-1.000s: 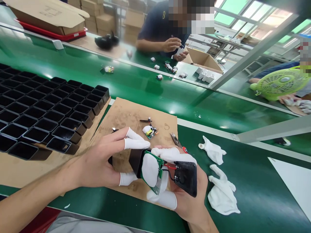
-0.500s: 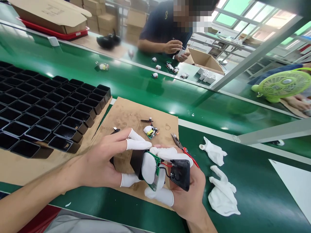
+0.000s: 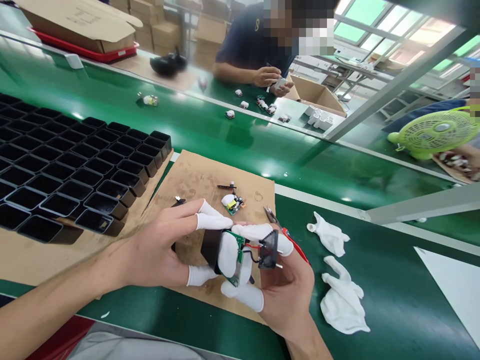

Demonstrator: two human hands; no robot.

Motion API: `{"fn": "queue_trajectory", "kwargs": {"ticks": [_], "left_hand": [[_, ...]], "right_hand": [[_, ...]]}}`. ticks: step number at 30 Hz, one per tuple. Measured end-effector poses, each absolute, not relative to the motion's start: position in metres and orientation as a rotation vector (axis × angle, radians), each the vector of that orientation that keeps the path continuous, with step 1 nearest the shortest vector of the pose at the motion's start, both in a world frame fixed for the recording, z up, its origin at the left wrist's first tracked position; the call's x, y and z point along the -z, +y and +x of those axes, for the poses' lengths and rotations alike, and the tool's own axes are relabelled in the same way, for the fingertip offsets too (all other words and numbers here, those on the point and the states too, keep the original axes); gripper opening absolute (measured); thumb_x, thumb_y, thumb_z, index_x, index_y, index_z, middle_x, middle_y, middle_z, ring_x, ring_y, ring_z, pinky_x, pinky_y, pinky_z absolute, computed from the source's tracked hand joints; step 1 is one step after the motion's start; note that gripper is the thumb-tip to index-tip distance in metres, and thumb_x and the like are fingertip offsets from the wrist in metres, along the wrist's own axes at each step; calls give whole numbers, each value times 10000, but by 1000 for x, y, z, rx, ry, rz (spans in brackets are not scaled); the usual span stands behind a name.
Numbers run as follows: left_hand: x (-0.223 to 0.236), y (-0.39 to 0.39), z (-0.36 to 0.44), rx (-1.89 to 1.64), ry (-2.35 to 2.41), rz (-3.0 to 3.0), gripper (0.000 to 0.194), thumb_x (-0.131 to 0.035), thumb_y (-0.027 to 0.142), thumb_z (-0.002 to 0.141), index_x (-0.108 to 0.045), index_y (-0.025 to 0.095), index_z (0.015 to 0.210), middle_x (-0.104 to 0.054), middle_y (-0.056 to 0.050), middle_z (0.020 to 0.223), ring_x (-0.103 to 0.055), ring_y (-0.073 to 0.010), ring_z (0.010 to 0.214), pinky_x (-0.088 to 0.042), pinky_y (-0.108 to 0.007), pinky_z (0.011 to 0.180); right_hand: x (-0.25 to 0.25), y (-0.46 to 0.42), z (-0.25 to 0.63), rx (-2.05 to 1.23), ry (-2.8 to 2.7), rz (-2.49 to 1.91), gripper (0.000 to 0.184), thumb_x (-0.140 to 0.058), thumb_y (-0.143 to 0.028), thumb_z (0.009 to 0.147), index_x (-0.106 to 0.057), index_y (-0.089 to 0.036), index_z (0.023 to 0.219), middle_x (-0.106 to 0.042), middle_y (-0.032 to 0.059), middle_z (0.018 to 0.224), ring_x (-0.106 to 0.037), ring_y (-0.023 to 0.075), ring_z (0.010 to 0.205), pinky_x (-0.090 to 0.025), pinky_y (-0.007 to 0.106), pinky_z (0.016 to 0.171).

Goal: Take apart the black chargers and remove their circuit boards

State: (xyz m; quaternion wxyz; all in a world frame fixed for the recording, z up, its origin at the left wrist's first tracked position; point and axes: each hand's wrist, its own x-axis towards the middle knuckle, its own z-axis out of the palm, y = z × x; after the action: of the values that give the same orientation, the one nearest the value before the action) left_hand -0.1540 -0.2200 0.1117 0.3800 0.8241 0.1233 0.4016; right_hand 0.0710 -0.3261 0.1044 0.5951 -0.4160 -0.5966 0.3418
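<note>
My left hand (image 3: 161,245), with white finger cots on its tips, grips a black plastic case (image 3: 210,249) between thumb and fingers. My right hand (image 3: 287,280), also in finger cots, holds a green circuit board (image 3: 235,280) with a white blob on it, partly inside the case's open end. Red and black wires join the board to a black end cap (image 3: 268,250), which hangs tilted by my right fingers. Beyond my hands, another circuit board (image 3: 233,202) lies on the cardboard sheet (image 3: 198,170). Red-handled pliers (image 3: 285,232) lie behind my right hand.
Rows of black cases (image 3: 71,175) stand at left. White cloth gloves (image 3: 343,305) lie at right. Across the green conveyor (image 3: 195,125), a co-worker (image 3: 247,55) handles a small white part beside several boards. A green fan (image 3: 438,130) stands at far right.
The end cap has turned edge-on and moved left, nearer the board. My right hand has shifted slightly left. Boards on the conveyor have slid left.
</note>
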Motion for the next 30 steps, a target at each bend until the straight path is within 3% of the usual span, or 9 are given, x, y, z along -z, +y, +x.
{"fn": "queue_trajectory", "kwargs": {"ticks": [3, 8, 14, 18, 21, 25, 27, 30], "left_hand": [[-112, -220, -154, -1021, 330, 2112, 622, -981, 210, 877, -712, 226, 1437, -793, -76, 1200, -789, -213, 1070, -661, -293, 948], [-110, -221, -155, -991, 316, 2094, 684, -971, 124, 833, -716, 270, 1451, -778, -56, 1199, -790, -229, 1088, -657, -304, 934], [-115, -221, -156, -939, 351, 2079, 640, -1024, 200, 818, -742, 261, 1390, -787, -24, 1145, -778, -199, 1010, -633, -279, 892], [-118, -222, -155, -853, 404, 2059, 567, -1011, 194, 816, -754, 239, 1319, -823, -13, 1161, -804, -194, 1017, -633, -289, 937], [-117, -223, -155, -862, 397, 2035, 552, -945, 131, 827, -729, 238, 1324, -838, -19, 1219, -819, -205, 1078, -639, -309, 1012], [-116, -224, -157, -890, 385, 2061, 612, -926, 115, 818, -701, 236, 1375, -835, -13, 1227, -820, -199, 1100, -635, -291, 1040], [-119, -224, -159, -908, 395, 2085, 630, -925, 109, 807, -698, 236, 1382, -831, -13, 1233, -816, -199, 1098, -629, -288, 1029], [-127, -225, -163, -928, 404, 2120, 578, -919, 107, 799, -715, 236, 1324, -816, -13, 1192, -799, -200, 1047, -617, -295, 969]], "right_hand": [[-103, -327, 70, -816, -1392, -987, 745, -1103, -206, 762, -791, -360, 1421, -814, 67, 1311, -830, 286, 1127, -730, 444, 1039], [-99, -325, 74, -727, -1534, -1092, 781, -1111, -247, 758, -772, -373, 1450, -712, 91, 1433, -707, 339, 1363, -616, 550, 1223], [-99, -320, 78, -637, -1649, -1028, 848, -1093, -229, 782, -728, -412, 1525, -703, 79, 1435, -704, 320, 1341, -605, 491, 1174], [-102, -316, 76, -559, -1680, -1050, 734, -1025, -283, 877, -725, -428, 1531, -690, 77, 1465, -692, 330, 1371, -555, 525, 1229], [-103, -313, 72, -600, -1584, -1086, 583, -919, -282, 978, -730, -421, 1512, -716, 83, 1448, -686, 336, 1394, -583, 532, 1184], [-105, -310, 67, -676, -1484, -1119, 340, -836, -249, 1033, -810, -391, 1340, -786, 34, 1162, -759, 268, 1172, -622, 470, 1102], [-108, -311, 65, -698, -1485, -1086, 309, -821, -261, 1040, -819, -377, 1326, -776, 27, 1109, -759, 249, 1109, -627, 461, 1100], [-114, -317, 57, -782, -1455, -1035, 436, -917, -314, 963, -805, -361, 1382, -780, 67, 1286, -764, 287, 1230, -652, 474, 1122]]}}
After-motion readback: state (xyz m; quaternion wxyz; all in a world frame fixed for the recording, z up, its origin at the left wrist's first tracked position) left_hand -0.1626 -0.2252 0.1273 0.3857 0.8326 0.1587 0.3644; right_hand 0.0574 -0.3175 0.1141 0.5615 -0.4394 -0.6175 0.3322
